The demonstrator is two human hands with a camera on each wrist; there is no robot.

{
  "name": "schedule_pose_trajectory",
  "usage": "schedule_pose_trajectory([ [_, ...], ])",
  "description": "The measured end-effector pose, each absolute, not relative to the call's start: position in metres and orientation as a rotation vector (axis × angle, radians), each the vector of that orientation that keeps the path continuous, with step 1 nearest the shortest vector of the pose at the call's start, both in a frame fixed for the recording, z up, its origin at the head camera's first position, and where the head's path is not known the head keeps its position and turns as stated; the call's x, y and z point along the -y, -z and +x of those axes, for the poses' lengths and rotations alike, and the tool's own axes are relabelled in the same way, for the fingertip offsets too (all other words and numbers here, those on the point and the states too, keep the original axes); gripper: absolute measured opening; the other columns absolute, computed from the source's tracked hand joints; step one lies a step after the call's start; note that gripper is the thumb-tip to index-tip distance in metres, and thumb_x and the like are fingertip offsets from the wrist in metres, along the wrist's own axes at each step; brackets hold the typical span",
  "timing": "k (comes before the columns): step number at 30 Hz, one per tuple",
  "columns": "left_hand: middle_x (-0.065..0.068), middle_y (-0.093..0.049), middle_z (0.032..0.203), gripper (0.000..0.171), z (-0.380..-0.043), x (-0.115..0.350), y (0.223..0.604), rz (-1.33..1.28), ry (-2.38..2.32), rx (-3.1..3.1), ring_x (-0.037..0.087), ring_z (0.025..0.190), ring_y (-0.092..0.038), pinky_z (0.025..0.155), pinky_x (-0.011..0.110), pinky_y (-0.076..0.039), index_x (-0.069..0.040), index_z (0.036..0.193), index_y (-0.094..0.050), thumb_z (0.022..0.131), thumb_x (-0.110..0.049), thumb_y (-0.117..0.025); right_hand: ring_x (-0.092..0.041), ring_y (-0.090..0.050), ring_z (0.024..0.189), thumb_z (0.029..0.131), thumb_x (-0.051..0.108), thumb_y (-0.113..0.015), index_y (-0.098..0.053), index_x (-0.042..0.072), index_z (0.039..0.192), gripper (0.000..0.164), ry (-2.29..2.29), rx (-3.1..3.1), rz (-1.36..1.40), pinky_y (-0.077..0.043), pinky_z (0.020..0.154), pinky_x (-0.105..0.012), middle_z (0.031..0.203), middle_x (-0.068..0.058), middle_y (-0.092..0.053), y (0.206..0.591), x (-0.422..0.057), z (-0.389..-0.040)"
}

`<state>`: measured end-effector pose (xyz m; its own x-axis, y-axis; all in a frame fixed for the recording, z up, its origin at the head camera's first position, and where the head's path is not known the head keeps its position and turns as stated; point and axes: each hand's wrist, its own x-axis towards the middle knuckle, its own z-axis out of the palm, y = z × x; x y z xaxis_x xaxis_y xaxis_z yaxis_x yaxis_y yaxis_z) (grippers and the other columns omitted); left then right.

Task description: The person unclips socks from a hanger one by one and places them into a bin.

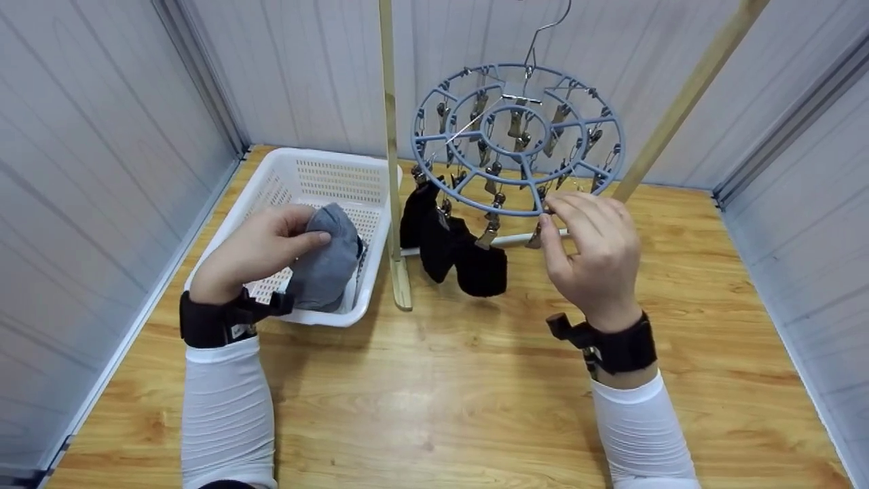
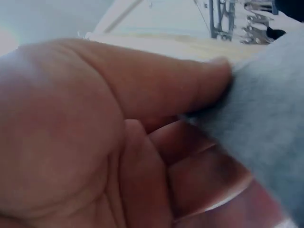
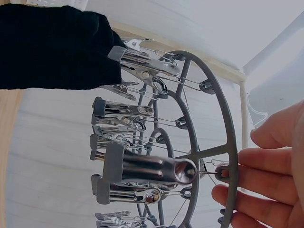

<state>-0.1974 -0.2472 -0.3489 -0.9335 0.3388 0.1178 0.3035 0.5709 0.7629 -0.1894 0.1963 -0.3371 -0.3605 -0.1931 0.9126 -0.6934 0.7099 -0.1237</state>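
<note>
Over the basket my left hand point(image 1: 261, 248) pinches a folded grey sock point(image 1: 326, 261) between thumb and fingers. The left wrist view shows the grey cloth point(image 2: 266, 114) at the thumb tip. At the near right rim of a round blue-grey clip hanger point(image 1: 475, 204) is my right hand point(image 1: 597, 241). In the right wrist view its fairly straight fingers point(image 3: 266, 183) lie against the rim, the thumb standing apart. A metal clip point(image 3: 147, 166) hangs just beside them. Black socks point(image 1: 451, 251) hang from clips at the hanger's near left side.
A white perforated basket point(image 1: 346, 319) stands on the wooden table point(image 1: 434, 407) at the left. Upright wooden poles point(image 1: 390, 136) flank the hanger, whose metal hook point(image 1: 543, 30) rises at the top. Several more clips point(image 1: 516, 125) dangle under its rings. Pale panel walls point(image 1: 305, 81) enclose the table.
</note>
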Motion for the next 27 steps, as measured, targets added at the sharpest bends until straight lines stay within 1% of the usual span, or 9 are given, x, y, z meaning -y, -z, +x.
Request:
schedule_pose_trajectory([
  [6,0.0,-0.05,0.079,0.026,-0.214,0.249,0.364,0.496,-1.16,-2.867,0.021,0.074,-0.052,0.065,0.034,-0.043,-0.009,0.086,-0.057,0.11,-0.012,-0.067,-0.038,-0.078,0.105,0.101,0.013,-0.074,-0.085,0.001,0.115,0.021,-0.629,1.894,0.682,-0.058,0.1,-0.052,0.114,-0.013,-0.083,0.337,-0.196,-0.189],
  [9,0.003,-0.052,0.081,0.025,-0.223,0.249,0.375,0.446,-1.1,-2.918,0.025,0.078,-0.054,0.069,0.04,-0.044,-0.009,0.086,-0.056,0.11,-0.01,-0.066,-0.038,-0.078,0.106,0.1,0.011,-0.075,-0.085,0.001,0.115,0.02,-0.636,1.894,0.679,-0.058,0.1,-0.052,0.114,-0.013,-0.083,0.337,-0.195,-0.189],
  [12,0.011,-0.06,0.089,0.016,-0.231,0.249,0.385,0.406,-1.055,-2.932,0.032,0.087,-0.06,0.077,0.048,-0.05,-0.004,0.093,-0.06,0.108,-0.006,-0.064,-0.038,-0.078,0.106,0.101,0.012,-0.075,-0.085,0.001,0.115,0.021,-0.629,1.902,0.677,-0.058,0.1,-0.053,0.114,-0.014,-0.083,0.337,-0.196,-0.189],
  [14,0.017,-0.065,0.099,0.006,-0.235,0.249,0.389,0.379,-1.02,-2.933,0.037,0.096,-0.063,0.085,0.054,-0.052,0.002,0.103,-0.064,0.106,-0.004,-0.064,-0.039,-0.078,0.106,0.101,0.013,-0.075,-0.085,0.001,0.115,0.021,-0.63,1.904,0.674,-0.058,0.101,-0.053,0.114,-0.014,-0.083,0.337,-0.196,-0.189],
  [15,0.021,-0.067,0.105,0.009,-0.236,0.249,0.39,0.36,-1.001,-2.93,0.039,0.101,-0.065,0.09,0.056,-0.053,0.004,0.11,-0.065,0.105,-0.003,-0.064,-0.039,-0.078,0.106,0.101,0.013,-0.075,-0.085,0.001,0.115,0.021,-0.629,1.904,0.672,-0.058,0.1,-0.053,0.114,-0.014,-0.083,0.337,-0.196,-0.189],
  [17,0.027,-0.068,0.118,0.025,-0.238,0.25,0.392,0.315,-0.967,-2.922,0.043,0.112,-0.065,0.099,0.061,-0.052,0.009,0.125,-0.064,0.104,-0.003,-0.065,-0.039,-0.078,0.106,0.101,0.013,-0.075,-0.085,0.001,0.114,0.021,-0.628,1.904,0.67,-0.058,0.1,-0.054,0.113,-0.014,-0.083,0.338,-0.196,-0.19],
  [20,0.032,-0.065,0.134,0.049,-0.238,0.251,0.392,0.226,-0.927,-2.9,0.047,0.125,-0.062,0.109,0.065,-0.05,0.012,0.144,-0.056,0.101,-0.005,-0.069,-0.039,-0.078,0.106,0.101,0.014,-0.075,-0.085,0.001,0.114,0.021,-0.629,1.912,0.665,-0.057,0.101,-0.055,0.113,-0.014,-0.083,0.338,-0.197,-0.191],
  [25,0.029,-0.064,0.133,0.067,-0.233,0.251,0.389,0.131,-0.859,-2.822,0.045,0.119,-0.063,0.106,0.065,-0.052,0.012,0.149,-0.05,0.094,-0.015,-0.078,-0.039,-0.078,0.108,0.102,0.016,-0.074,-0.085,0.002,0.115,0.023,-0.625,1.934,0.657,-0.057,0.101,-0.056,0.114,-0.015,-0.083,0.338,-0.2,-0.193],
  [27,0.031,-0.064,0.136,0.071,-0.231,0.249,0.386,0.13,-0.827,-2.796,0.047,0.123,-0.062,0.109,0.066,-0.05,0.013,0.15,-0.048,0.096,-0.021,-0.08,-0.039,-0.078,0.107,0.102,0.016,-0.074,-0.085,0.001,0.115,0.023,-0.625,1.933,0.653,-0.057,0.101,-0.056,0.113,-0.015,-0.083,0.338,-0.201,-0.193],
])
